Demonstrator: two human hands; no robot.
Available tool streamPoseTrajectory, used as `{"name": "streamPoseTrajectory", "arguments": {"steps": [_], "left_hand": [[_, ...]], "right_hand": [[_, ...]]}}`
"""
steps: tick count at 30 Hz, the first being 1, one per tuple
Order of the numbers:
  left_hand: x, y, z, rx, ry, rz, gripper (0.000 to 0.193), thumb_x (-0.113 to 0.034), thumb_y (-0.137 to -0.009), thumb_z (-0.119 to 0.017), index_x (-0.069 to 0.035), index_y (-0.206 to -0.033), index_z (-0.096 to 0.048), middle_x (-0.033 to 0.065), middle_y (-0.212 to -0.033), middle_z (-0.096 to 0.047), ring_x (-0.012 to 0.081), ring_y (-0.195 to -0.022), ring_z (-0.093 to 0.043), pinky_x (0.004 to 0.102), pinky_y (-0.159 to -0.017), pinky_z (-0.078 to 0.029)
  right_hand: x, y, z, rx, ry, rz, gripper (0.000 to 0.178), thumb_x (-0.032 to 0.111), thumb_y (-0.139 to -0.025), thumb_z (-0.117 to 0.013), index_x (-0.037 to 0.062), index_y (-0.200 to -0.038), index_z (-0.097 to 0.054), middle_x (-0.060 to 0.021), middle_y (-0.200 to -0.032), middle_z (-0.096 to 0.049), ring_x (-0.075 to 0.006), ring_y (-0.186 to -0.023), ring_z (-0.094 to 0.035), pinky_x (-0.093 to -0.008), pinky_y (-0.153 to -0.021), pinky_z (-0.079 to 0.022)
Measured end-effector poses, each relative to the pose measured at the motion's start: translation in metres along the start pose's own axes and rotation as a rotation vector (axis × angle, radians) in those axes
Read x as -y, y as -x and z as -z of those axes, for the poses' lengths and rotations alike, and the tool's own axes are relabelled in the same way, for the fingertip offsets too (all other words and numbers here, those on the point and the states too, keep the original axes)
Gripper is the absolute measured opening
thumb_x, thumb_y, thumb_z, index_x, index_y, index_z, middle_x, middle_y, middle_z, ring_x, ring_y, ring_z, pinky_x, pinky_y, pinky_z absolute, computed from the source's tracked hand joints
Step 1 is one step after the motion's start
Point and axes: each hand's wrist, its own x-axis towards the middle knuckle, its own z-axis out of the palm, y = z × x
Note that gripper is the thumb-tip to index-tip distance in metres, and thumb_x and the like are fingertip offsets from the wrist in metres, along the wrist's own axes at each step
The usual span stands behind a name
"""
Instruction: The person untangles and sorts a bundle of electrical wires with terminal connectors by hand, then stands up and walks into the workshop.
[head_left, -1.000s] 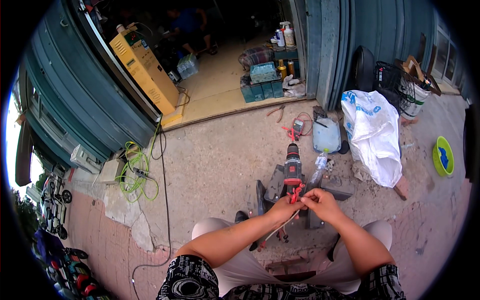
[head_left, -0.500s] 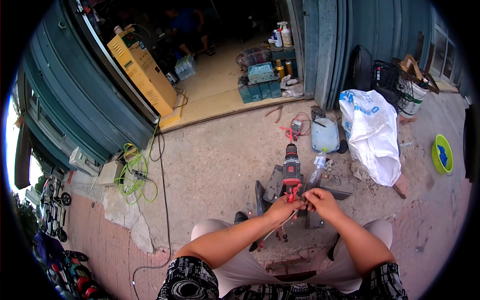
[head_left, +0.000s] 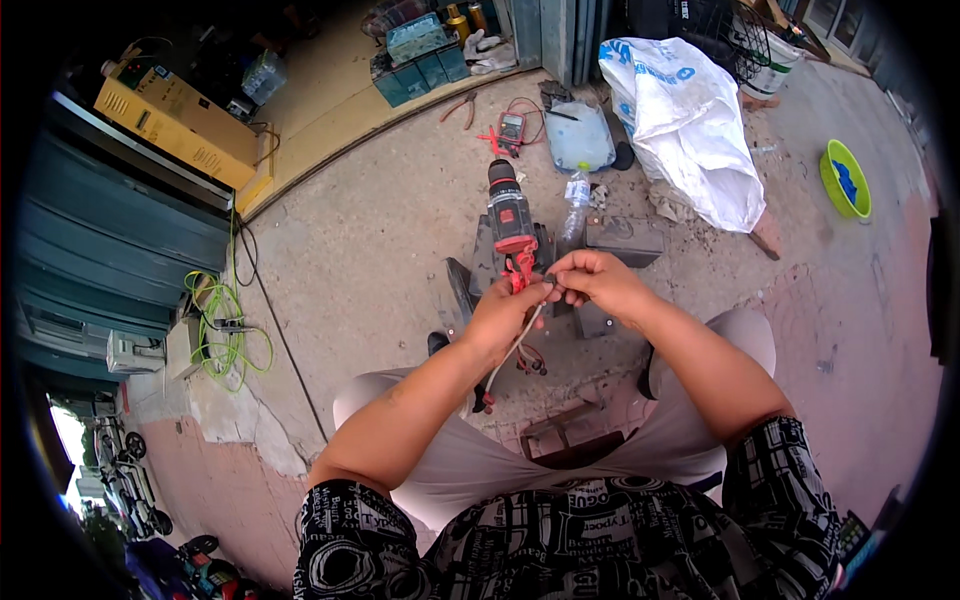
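Nearest you, your black shirt (head_left: 560, 535) is covered in pale printed lettering, some of it sharp enough to read. Your left hand (head_left: 505, 312) has its fingers closed on a pale cable (head_left: 507, 360), which trails down toward your knees. Your right hand (head_left: 600, 286) has thumb and forefinger pinched on a small dark piece (head_left: 550, 279) beside the left fingertips; too little shows to tell its kind. Just beyond your 2 hands is the drill (head_left: 512, 222), chuck pointing away, red leads (head_left: 521, 266) bunched at its near end; you cannot tell whether the left fingers touch it. Its casing markings are too small to read.

To the drill's right, a clear bottle (head_left: 575, 212) and a dark metal block (head_left: 625, 240) crowd that side. On your left, bare concrete (head_left: 350, 270) gives open room as far as the coiled green cord (head_left: 215, 335). Farther out lie the pliers (head_left: 460, 110), a red multimeter (head_left: 511, 132) and a pale blue container (head_left: 580, 138), with a white sack (head_left: 690, 130) bearing blue print to their right. The doorway's raised edge (head_left: 350, 148) borders the concrete beyond.
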Motion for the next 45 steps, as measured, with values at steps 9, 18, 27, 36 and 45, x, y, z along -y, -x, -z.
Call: {"name": "streamPoseTrajectory", "arguments": {"steps": [9, 18, 27, 36, 45], "left_hand": [[0.0, -0.004, 0.007, 0.036, 0.032, 0.105, 0.016, -0.015, -0.089, -0.059, -0.003, -0.1, -0.059, 0.0066, -0.089, -0.066, 0.0113, -0.059, -0.054, 0.0241, -0.057, -0.046], [-0.004, 0.003, 0.0, 0.094, 0.028, 0.139, 0.02, -0.019, -0.091, -0.056, -0.007, -0.107, -0.056, 0.0043, -0.093, -0.066, 0.0083, -0.066, -0.057, 0.0216, -0.058, -0.047], [-0.001, 0.0, -0.001, 0.03, 0.005, 0.118, 0.024, -0.016, -0.089, -0.062, -0.006, -0.108, -0.053, 0.008, -0.089, -0.066, 0.0109, -0.06, -0.056, 0.023, -0.054, -0.046], [0.005, -0.002, -0.001, -0.019, -0.034, 0.082, 0.021, -0.014, -0.089, -0.061, -0.005, -0.107, -0.054, 0.0081, -0.09, -0.065, 0.0105, -0.059, -0.056, 0.0214, -0.047, -0.041], [-0.004, 0.002, -0.006, 0.076, -0.148, 0.067, 0.025, -0.026, -0.095, -0.052, -0.009, -0.113, -0.055, 0.0049, -0.1, -0.065, 0.0095, -0.073, -0.057, 0.0207, -0.056, -0.04]], "right_hand": [[-0.002, 0.002, 0.002, 0.023, 0.101, 0.139, 0.013, 0.007, -0.087, -0.058, 0.0002, -0.098, -0.059, -0.0028, -0.082, -0.066, -0.0075, -0.071, -0.056, -0.0228, -0.063, -0.044], [-0.007, 0.007, 0.005, 0.006, 0.218, 0.204, 0.011, 0.01, -0.089, -0.057, 0.0013, -0.096, -0.057, -0.001, -0.079, -0.06, -0.0076, -0.07, -0.052, -0.0247, -0.062, -0.043], [-0.004, 0.007, 0.009, -0.027, 0.145, 0.169, 0.013, 0.014, -0.088, -0.06, 0.0024, -0.093, -0.058, -0.0005, -0.077, -0.058, -0.0077, -0.068, -0.051, -0.0243, -0.06, -0.043], [-0.007, 0.016, -0.004, -0.078, 0.11, 0.111, 0.028, 0.024, -0.082, -0.07, 0.0022, -0.096, -0.059, -0.0007, -0.076, -0.058, -0.0067, -0.067, -0.052, -0.0233, -0.058, -0.043], [0.001, 0.012, -0.006, -0.157, -0.144, 0.137, 0.024, 0.018, -0.085, -0.067, 0.0026, -0.102, -0.062, -0.0013, -0.082, -0.063, -0.0066, -0.074, -0.056, -0.0225, -0.065, -0.045]]}}
